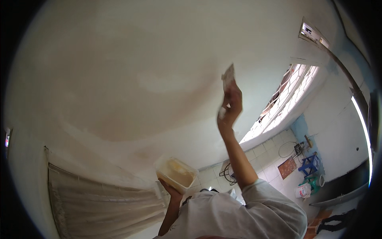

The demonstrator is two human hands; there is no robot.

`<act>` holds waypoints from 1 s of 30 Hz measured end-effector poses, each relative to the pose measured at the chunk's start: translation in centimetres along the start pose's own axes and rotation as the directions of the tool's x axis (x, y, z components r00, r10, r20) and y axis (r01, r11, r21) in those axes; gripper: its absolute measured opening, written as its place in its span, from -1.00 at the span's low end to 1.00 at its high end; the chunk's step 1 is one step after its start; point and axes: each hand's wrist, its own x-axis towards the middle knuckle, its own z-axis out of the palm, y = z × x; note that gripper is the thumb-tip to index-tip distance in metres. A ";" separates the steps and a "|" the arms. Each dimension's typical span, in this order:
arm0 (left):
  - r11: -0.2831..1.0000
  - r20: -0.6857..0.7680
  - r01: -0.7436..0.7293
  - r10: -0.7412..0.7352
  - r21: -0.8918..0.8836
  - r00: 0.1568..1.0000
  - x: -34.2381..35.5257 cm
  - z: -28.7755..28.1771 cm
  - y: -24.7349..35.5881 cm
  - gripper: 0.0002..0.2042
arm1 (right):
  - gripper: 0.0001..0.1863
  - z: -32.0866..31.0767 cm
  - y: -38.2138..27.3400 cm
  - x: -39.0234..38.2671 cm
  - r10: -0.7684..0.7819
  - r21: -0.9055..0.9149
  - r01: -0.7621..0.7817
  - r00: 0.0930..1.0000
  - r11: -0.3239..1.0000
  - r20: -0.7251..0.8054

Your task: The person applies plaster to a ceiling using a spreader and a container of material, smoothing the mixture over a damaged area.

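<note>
My right hand [231,99] is raised in front of the pale, patchy plastered surface [119,79], its fingers closed around a flat scraper [229,73] smeared with whitish material. I cannot tell whether the scraper touches the surface. Lower down, my left hand [170,187] grips a rectangular translucent plastic container [178,173] from underneath and the side, with creamy material inside it.
A grilled window [286,99] is at the right, a beige curtain [103,203] at lower left. Below stand a blue plastic stool [309,163], a white bucket [302,190] and a green container [317,181], near cables and a reddish board [287,167] on the tiles.
</note>
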 end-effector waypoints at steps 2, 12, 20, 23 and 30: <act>0.993 0.013 -0.078 0.078 0.092 0.997 0.2 -2.5 -0.3 -0.27 | -0.36 3.7 1.2 -1.0 0.201 -0.102 -0.188 0.969 0.977 0.143; 0.884 -0.023 -0.168 0.197 0.436 0.980 -2.0 -1.4 2.3 -0.23 | -0.25 9.4 -5.7 -11.0 0.034 -0.172 0.058 0.871 0.983 0.490; 0.969 -0.050 -0.175 0.186 0.176 0.981 -2.1 -0.3 5.0 -0.24 | -0.50 0.5 1.4 1.5 -0.007 -0.452 -0.055 0.991 0.890 -0.134; 0.948 -0.075 -0.193 0.218 0.254 0.973 -3.3 0.4 5.0 -0.22 | -0.50 3.7 2.3 0.9 0.010 -0.426 0.004 0.999 0.905 0.031; 0.994 -0.113 -0.112 0.110 -0.015 0.988 -4.4 -7.1 5.0 -0.23 | -0.33 11.4 -2.6 -6.9 -0.066 -0.365 0.121 0.985 0.923 0.159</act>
